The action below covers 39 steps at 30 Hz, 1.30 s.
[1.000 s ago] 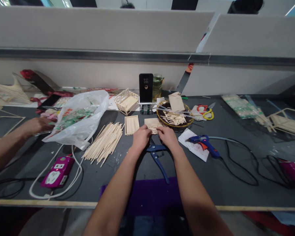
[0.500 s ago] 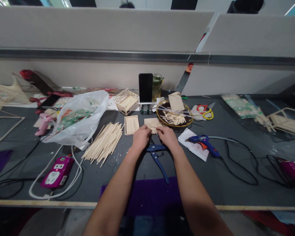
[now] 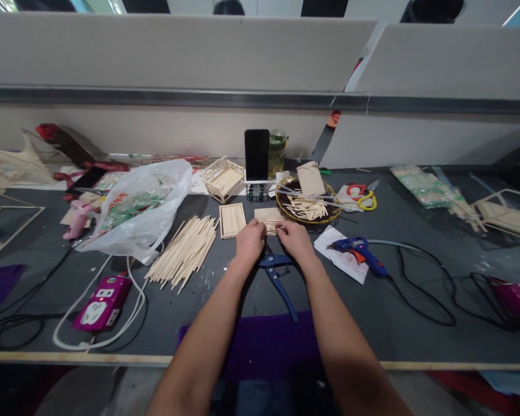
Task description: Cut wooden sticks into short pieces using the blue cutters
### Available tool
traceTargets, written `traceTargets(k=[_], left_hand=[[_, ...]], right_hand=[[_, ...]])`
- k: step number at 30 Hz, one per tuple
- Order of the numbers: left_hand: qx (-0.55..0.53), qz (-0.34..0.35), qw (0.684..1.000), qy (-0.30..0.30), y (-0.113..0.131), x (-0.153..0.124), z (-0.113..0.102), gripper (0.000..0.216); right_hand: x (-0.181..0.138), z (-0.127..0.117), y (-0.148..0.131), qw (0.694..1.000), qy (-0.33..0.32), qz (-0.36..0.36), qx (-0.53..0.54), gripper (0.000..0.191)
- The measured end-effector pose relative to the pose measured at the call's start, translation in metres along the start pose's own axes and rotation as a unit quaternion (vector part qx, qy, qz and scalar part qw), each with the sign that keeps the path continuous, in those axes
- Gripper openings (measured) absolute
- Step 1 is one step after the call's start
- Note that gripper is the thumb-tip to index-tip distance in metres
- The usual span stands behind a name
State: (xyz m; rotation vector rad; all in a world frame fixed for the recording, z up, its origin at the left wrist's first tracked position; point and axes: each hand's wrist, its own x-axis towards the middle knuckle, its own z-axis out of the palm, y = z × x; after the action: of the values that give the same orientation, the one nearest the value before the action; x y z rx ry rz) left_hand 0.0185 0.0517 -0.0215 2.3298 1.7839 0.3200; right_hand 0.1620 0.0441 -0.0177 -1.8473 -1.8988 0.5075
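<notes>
Bench (image 3: 416, 341) front edge at 6 o'clock, purple cloth (image 3: 260, 341) on it, partly covered by both forearms. Below the edge it's dark, can't make anything out.

Blue cutters (image 3: 279, 277) lie just past the cloth between the wrists; the head is tucked under the hands, jaws not visible.

Left hand (image 3: 250, 241) and right hand (image 3: 295, 240) sit side by side, knuckles up, fingers curled down onto the near edge of a small stick panel (image 3: 269, 218). Fingertips hidden by the backs of the hands, so can't tell if they pinch it or just press on it. Near part of the panel is covered; the far part lies flat on the bench.

Second panel (image 3: 233, 219) just at 9 o'clock of the first, flat, clear of the hands. Loose stick pile (image 3: 184, 249) further out at 9. Pink power strip (image 3: 100, 301) at 8 o'clock with white cable looped round it. Plastic bag (image 3: 141, 208) at 10 o'clock, contents blurred through the film.

At 3 o'clock: blue glue gun (image 3: 360, 252), nozzle over a scrap of paper (image 3: 342, 254), black cord running right. Something pink at the far right is cut by the frame.

At 1 o'clock: bowl (image 3: 288, 211) of short sticks. Scissors (image 3: 364, 197) beyond it, partly under clutter.

At 12 o'clock: phone (image 3: 257, 154) upright on a stand, screen dark. Jar (image 3: 277, 151) behind it, half hidden. Small stick box (image 3: 223, 178) at 11.

Stick frames at both side edges are cut off.
</notes>
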Motion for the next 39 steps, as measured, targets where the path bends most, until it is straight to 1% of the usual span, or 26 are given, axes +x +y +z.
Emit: traceTargets(k=[4,9,11,13,15,17,19,21,23,25,27,30,34,36,39], left_hand=[[-0.007,0.002,1.000,0.015,-0.001,-0.001,-0.002,0.023],[-0.025,0.020,0.999,0.036,0.002,-0.005,-0.001,0.025],[-0.037,0.028,0.998,0.040,0.003,-0.006,-0.001,0.026],[-0.057,0.027,0.997,0.052,0.002,-0.007,-0.005,0.025],[-0.088,0.011,0.993,0.082,-0.003,-0.009,-0.013,0.024],[-0.123,-0.024,0.984,0.129,-0.013,-0.011,-0.023,0.025],[-0.159,-0.062,0.971,0.167,-0.026,-0.016,-0.032,0.025],[-0.177,-0.100,0.961,0.189,-0.038,-0.023,-0.037,0.025],[-0.190,-0.112,0.959,0.177,-0.045,-0.031,-0.037,0.024],[-0.198,-0.089,0.966,0.143,-0.045,-0.038,-0.034,0.023],[-0.191,-0.055,0.973,0.117,-0.039,-0.042,-0.028,0.023],[-0.162,-0.008,0.981,0.102,-0.029,-0.042,-0.022,0.025],[-0.114,0.050,0.990,0.072,-0.021,-0.038,-0.018,0.029],[-0.100,0.064,0.991,0.055,-0.019,-0.037,-0.017,0.032],[-0.101,0.076,0.991,0.036,-0.019,-0.035,-0.014,0.038]], right_hand=[[-0.001,0.003,-0.001,1.000,0.009,-0.013,-0.009,0.022],[-0.003,0.010,-0.002,0.996,0.012,-0.060,-0.058,0.026],[-0.003,0.010,-0.003,0.995,0.013,-0.062,-0.073,0.025],[-0.003,0.010,-0.003,0.996,0.014,-0.057,-0.062,0.023],[-0.002,0.008,-0.002,0.999,0.019,-0.043,-0.016,0.020],[-0.001,0.006,0.000,0.998,0.018,-0.025,0.062,0.019],[0.000,0.005,0.001,0.989,-0.002,-0.009,0.150,0.021],[0.000,0.006,0.001,0.976,-0.034,-0.003,0.214,0.019],[0.000,0.008,-0.001,0.971,-0.054,-0.003,0.234,0.016],[0.000,0.010,-0.003,0.973,-0.048,-0.011,0.223,0.014],[0.000,0.011,-0.004,0.978,-0.026,-0.024,0.205,0.014],[-0.002,0.011,-0.003,0.980,0.002,-0.039,0.193,0.014],[-0.002,0.011,-0.001,0.975,0.013,-0.047,0.215,0.015],[-0.002,0.012,-0.001,0.970,0.013,-0.048,0.236,0.016],[-0.001,0.013,-0.002,0.968,-0.003,-0.043,0.248,0.016]])
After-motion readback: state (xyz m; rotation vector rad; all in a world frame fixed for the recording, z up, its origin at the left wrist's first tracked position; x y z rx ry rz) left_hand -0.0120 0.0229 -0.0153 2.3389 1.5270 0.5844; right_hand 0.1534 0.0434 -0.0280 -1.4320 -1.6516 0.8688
